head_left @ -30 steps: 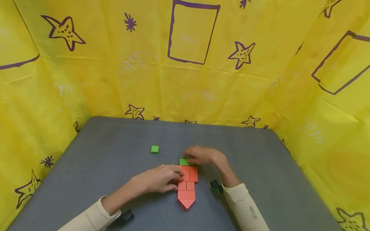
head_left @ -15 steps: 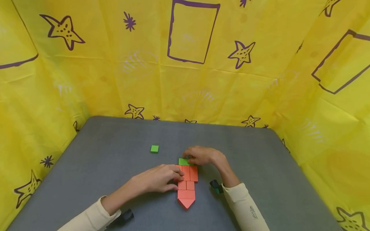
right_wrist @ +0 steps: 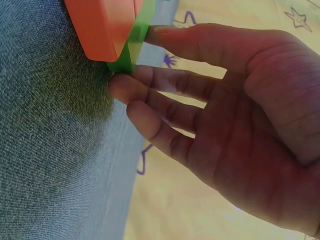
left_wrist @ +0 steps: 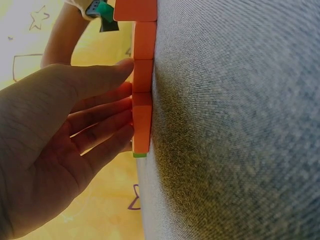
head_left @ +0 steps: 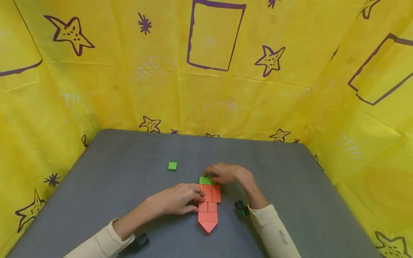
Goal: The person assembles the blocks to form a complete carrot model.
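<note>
Flat orange-red blocks (head_left: 207, 216) lie joined on the grey table: upright rectangles at the far end, two small squares, a wide piece and a triangle pointing toward me. Against the far end sits a green rectangular block (head_left: 205, 180). My right hand (head_left: 226, 173) pinches its right end between thumb and fingers, and the right wrist view shows the fingertips on that green block (right_wrist: 132, 45). My left hand (head_left: 175, 199) rests its loosely straight fingers on the left upright rectangle, partly covering it; in the left wrist view its thumb touches the orange side (left_wrist: 142, 75).
A small green square block (head_left: 172, 166) lies apart, farther back and to the left. Yellow cloth (head_left: 129, 96) with purple drawings stands around the grey table (head_left: 274, 161) at the back and sides. Dark wrist cameras show under both sleeves.
The green block has slid very slightly left along the far end of the orange-red blocks, with my right hand on it. My left hand stays in place.
</note>
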### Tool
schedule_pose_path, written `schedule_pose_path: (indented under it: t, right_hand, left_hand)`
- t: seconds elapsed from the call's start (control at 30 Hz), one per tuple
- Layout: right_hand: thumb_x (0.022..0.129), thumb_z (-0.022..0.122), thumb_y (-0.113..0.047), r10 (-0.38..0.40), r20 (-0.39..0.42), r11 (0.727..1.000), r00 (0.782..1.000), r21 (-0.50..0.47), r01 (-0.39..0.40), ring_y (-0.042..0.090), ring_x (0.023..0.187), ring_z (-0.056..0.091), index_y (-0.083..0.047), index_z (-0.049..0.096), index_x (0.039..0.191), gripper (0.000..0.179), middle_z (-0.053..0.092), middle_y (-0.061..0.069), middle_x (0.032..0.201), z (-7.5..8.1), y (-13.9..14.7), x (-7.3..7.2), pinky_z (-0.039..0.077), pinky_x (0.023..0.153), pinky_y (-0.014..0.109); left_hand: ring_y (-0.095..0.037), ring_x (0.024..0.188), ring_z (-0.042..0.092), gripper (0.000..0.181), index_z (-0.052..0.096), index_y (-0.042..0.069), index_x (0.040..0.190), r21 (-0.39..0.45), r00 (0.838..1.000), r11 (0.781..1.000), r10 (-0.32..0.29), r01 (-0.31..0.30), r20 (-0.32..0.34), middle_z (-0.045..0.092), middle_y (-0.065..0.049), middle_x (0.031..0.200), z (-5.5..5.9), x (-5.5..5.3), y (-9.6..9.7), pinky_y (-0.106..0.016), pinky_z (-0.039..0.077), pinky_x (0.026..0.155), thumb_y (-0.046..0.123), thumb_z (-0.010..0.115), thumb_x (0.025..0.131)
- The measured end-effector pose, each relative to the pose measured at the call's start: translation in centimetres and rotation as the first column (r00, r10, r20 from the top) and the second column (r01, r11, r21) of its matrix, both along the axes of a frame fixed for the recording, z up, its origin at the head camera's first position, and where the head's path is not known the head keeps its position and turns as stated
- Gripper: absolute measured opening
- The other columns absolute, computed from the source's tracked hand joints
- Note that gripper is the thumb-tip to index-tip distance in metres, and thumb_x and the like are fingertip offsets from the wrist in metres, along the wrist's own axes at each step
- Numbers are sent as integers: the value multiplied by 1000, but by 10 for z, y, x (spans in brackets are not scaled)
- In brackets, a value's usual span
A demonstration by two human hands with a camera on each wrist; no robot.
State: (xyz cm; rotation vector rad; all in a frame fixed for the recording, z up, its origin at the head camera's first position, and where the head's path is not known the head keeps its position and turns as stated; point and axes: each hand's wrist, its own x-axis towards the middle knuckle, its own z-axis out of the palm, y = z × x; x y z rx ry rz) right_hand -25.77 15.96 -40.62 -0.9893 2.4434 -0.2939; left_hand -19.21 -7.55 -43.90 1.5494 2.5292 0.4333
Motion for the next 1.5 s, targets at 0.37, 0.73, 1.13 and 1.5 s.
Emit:
schedule_pose_path:
  t: [0.37, 0.73, 1.13, 1.5]
  right_hand:
    - [102, 63, -8, -167, 71, 986, 983, 22, 166, 25, 114, 64, -7, 59, 141, 40, 64, 13, 138, 24, 36, 4, 55, 102, 46]
    - [85, 83, -3, -505, 130, 851, 853, 240, 467, 19, 76, 62, -10, 65, 113, 34, 63, 7, 107, 31, 85, 10, 56, 72, 33]
    - [94, 69, -7, -572, 186, 819, 799, 171, 547, 20, 68, 58, -7, 62, 113, 20, 61, 9, 92, 20, 105, 4, 53, 69, 34]
    - [79, 76, 8, -462, 90, 877, 882, 193, 439, 22, 91, 51, -12, 64, 107, 36, 58, 5, 102, 18, 106, -4, 45, 75, 32]
  left_hand:
    - [-13, 122, 67, 35, 76, 14, 127, 3, 1000, 1000, 3, -3, 0, 73, -1, 130, -1, 0, 0, -34, 57, 105, 27, 78, 95]
    - [-14, 122, 67, 36, 76, 13, 128, 10, 1000, 1000, 5, -5, 7, 73, -1, 130, 0, 0, -1, -33, 57, 105, 26, 78, 95]
    - [-13, 122, 67, 35, 76, 13, 128, 11, 1000, 1000, 5, -5, 4, 73, -1, 130, -1, 0, -1, -33, 57, 104, 26, 78, 95]
    - [-14, 123, 66, 35, 76, 13, 128, 15, 1000, 1000, 4, -4, 6, 73, -1, 131, 0, 0, -1, -33, 57, 105, 26, 78, 95]
